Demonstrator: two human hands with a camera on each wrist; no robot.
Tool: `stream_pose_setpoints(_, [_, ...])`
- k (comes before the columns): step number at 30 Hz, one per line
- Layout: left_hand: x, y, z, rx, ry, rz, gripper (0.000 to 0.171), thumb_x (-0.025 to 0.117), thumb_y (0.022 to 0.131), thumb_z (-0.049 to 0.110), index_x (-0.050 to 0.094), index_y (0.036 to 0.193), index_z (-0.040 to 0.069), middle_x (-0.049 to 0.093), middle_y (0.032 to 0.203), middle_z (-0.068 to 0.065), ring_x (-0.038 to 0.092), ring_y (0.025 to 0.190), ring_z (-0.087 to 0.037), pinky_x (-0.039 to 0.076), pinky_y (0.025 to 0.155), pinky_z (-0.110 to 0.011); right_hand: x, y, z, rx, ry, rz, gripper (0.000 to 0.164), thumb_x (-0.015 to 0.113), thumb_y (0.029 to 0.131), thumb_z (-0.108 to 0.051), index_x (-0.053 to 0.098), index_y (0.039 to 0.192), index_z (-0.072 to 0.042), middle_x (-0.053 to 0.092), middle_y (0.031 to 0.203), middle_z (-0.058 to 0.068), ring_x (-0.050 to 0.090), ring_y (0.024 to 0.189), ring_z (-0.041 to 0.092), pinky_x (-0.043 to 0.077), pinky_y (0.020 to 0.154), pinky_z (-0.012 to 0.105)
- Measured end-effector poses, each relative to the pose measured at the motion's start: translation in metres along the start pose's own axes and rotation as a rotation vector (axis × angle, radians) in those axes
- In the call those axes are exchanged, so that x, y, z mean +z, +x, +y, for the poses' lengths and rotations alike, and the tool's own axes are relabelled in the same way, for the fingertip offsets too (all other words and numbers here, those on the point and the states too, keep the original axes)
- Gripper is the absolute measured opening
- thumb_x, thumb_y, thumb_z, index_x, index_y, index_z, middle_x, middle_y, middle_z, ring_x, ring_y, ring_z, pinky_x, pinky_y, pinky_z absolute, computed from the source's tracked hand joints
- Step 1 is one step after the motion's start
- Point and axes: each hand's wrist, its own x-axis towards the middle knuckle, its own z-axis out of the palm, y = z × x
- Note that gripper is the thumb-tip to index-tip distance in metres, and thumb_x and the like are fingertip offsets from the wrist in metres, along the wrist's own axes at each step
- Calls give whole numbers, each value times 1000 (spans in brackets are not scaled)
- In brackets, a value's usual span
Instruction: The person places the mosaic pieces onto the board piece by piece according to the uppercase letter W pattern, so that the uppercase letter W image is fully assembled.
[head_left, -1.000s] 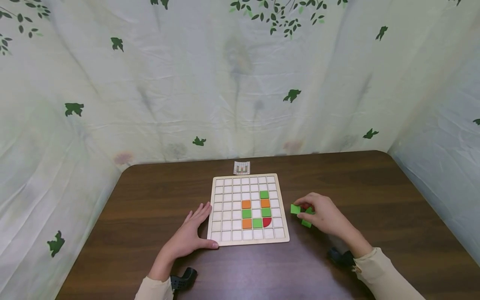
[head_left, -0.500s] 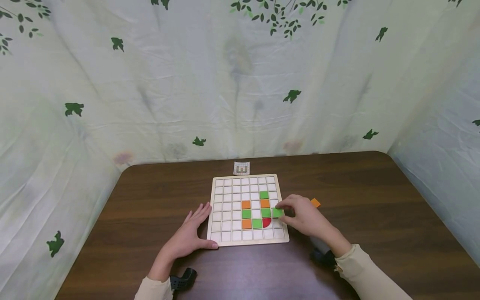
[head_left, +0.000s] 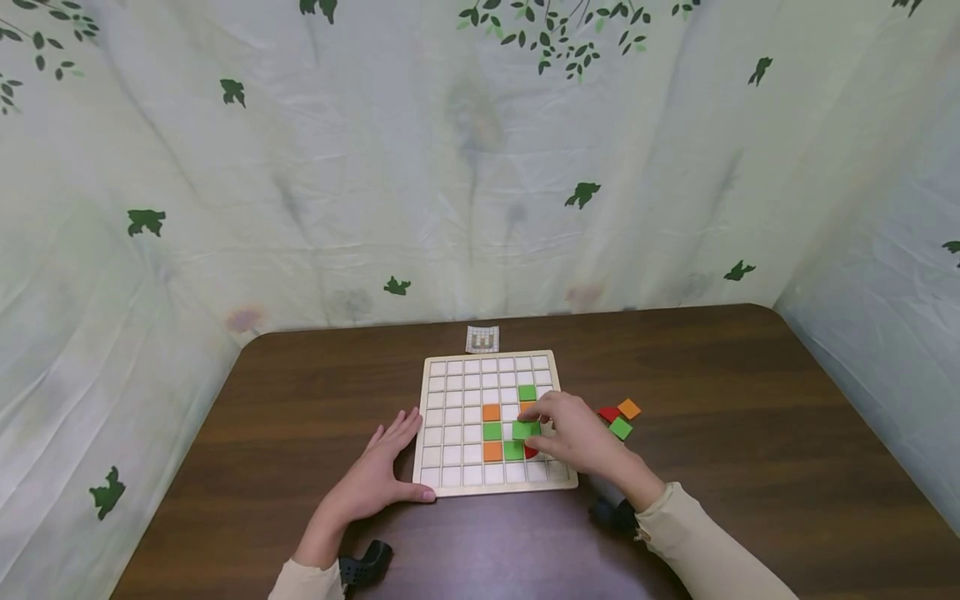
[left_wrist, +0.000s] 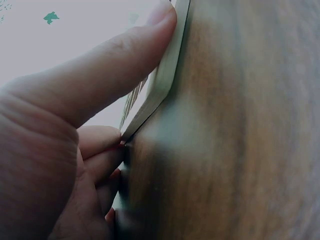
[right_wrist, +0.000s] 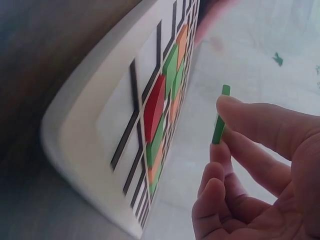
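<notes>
A wooden grid board (head_left: pixel 450 492) with white squares lies on the table, holding orange and green square tiles and a red tile (right_wrist: pixel 154 110) with a rounded corner. My right hand (head_left: pixel 573 433) is over its right half and pinches a green square tile (right_wrist: pixel 221 115) between thumb and fingers. The right wrist view has that tile held on edge, apart from the board. My left hand (head_left: pixel 378 467) rests against the board's left side, fingers extended, its thumb (left_wrist: pixel 145 45) along the near edge.
Right of the board lie loose tiles: an orange tile (head_left: pixel 629 408), a red tile (head_left: pixel 608 414) and a green tile (head_left: pixel 620 428). A small card (head_left: pixel 482 338) with a printed grid pattern lies behind the board. A patterned curtain (head_left: pixel 337 208) hangs behind the brown table (head_left: pixel 330 375).
My right hand has picked up a green tile from the loose pile and moved left over the board with it. The loose tiles are uncovered. My left hand stays in place.
</notes>
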Motion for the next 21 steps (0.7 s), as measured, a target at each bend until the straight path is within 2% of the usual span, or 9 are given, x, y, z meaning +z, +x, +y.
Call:
stream_pose_setpoints(14, [0, 0, 0, -9, 4, -1, 119, 90, 70, 46, 25, 158, 2, 18, 166, -12, 10, 154, -34, 2, 121, -58, 22, 18, -12, -92, 5, -68, 24, 79, 85, -11, 77, 109, -8, 72, 101, -1, 60, 86, 17, 51, 73, 29])
stream_pose_setpoints(21, [0, 0, -1, -4, 4, 0, 119, 90, 70, 46, 24, 158, 2, 18, 166, -12, 10, 154, -33, 2, 121, -58, 28, 24, -19, -108, -12, -84, 22, 80, 85, -12, 78, 106, -9, 71, 97, -1, 60, 84, 16, 49, 72, 27])
